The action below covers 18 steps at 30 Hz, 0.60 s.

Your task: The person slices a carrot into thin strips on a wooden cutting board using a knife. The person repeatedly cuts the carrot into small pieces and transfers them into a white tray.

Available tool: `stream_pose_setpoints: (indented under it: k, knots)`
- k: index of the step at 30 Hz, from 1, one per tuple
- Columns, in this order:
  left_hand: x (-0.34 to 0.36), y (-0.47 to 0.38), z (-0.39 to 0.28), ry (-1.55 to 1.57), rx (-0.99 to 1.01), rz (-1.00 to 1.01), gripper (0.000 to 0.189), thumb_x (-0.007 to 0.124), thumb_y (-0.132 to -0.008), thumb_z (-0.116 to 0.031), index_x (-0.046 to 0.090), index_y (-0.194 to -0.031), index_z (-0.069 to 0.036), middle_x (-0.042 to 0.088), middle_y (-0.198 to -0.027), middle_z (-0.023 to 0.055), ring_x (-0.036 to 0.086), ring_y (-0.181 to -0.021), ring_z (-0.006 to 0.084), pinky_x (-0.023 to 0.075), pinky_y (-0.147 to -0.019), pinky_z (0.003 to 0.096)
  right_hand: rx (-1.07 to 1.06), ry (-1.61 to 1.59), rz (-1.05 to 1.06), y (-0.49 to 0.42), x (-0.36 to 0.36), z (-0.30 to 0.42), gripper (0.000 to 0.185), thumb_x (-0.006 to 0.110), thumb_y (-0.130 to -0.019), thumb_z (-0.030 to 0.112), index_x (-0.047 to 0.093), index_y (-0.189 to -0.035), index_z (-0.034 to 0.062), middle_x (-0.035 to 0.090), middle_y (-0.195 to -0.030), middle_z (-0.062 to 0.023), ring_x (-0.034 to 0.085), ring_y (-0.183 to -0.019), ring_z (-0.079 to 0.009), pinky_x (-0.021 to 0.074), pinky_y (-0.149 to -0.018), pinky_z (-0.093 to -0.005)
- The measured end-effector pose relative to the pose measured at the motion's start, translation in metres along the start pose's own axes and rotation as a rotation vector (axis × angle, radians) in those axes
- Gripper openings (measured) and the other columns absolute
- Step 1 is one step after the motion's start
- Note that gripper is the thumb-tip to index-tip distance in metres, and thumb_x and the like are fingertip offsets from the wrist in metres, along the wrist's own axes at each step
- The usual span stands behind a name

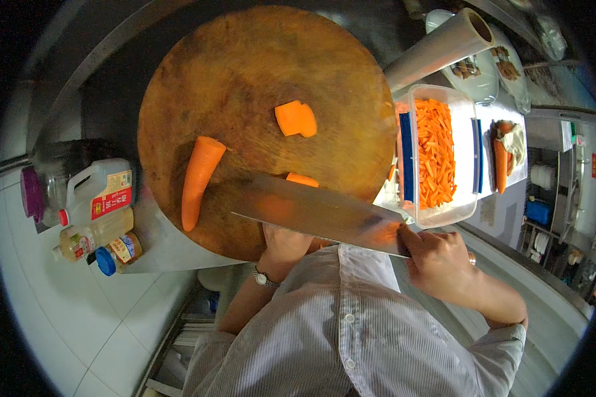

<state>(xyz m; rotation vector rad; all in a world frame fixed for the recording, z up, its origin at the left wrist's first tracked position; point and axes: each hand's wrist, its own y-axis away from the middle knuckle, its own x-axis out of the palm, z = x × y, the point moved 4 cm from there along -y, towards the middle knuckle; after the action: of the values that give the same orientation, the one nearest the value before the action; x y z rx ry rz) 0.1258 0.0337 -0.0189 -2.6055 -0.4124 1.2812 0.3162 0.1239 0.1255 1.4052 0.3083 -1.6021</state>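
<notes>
In my right hand (434, 253) is the handle of a wide cleaver (323, 213), its blade stretching left over the near part of a round wooden chopping board (258, 74). My left hand (285, 243), with a watch at the wrist, is at the board's near edge; the blade covers its fingers, so their grip cannot be seen. Just beyond the blade a carrot piece (303, 179) shows partly. Two overlapping flat carrot pieces (295, 119) lie near the board's middle. A larger length of carrot (201, 181), cut at its thick end, rests on the left.
Right of the board stands a clear plastic container (469, 208) holding carrot strips (433, 154). Beyond it are a whole carrot (500, 166), a large film roll (437, 47) and wrapped dishes (477, 82). A plastic jug (102, 186), bottle (97, 235) and blue-lidded jar (121, 252) stand left.
</notes>
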Motion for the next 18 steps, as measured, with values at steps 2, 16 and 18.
stream_pose_setpoints:
  k: [2,16,18]
  knots:
    - [0.0,-0.002,-0.002,-0.076,0.067,-0.006,0.034,0.068,-0.076,-0.017,0.064,-0.106,-0.001,0.061,-0.108,0.0167,0.058,-0.098,0.0354,0.0444,-0.084,0.0484,0.075,-0.026,0.1,0.006,-0.002,-0.002,0.033,0.059,-0.072,0.006,0.055,-0.103,-0.0023,0.059,-0.064,-0.0125,0.06,-0.054,-0.0296,0.0479,-0.048,-0.0398]
    - [-0.008,-0.004,-0.005,-0.146,0.071,0.008,0.027,0.068,-0.076,-0.016,0.066,-0.099,-0.004,0.061,-0.103,0.0162,0.055,-0.097,0.0355,0.0404,-0.087,0.0493,0.106,0.026,0.246,-0.05,0.025,-0.01,0.019,0.056,-0.073,0.007,0.058,-0.091,-0.0012,0.062,-0.074,-0.023,0.063,-0.066,-0.0379,0.0521,-0.06,-0.045]
    - [-0.009,-0.004,-0.006,-0.152,0.076,0.001,0.025,0.068,-0.076,-0.016,0.066,-0.098,-0.004,0.059,-0.104,0.0169,0.053,-0.1,0.0372,0.0387,-0.088,0.0513,0.175,-0.063,0.309,-0.045,0.032,-0.015,0.023,0.057,-0.072,0.006,0.059,-0.094,-0.0014,0.062,-0.08,-0.023,0.063,-0.07,-0.0385,0.0519,-0.064,-0.0448]
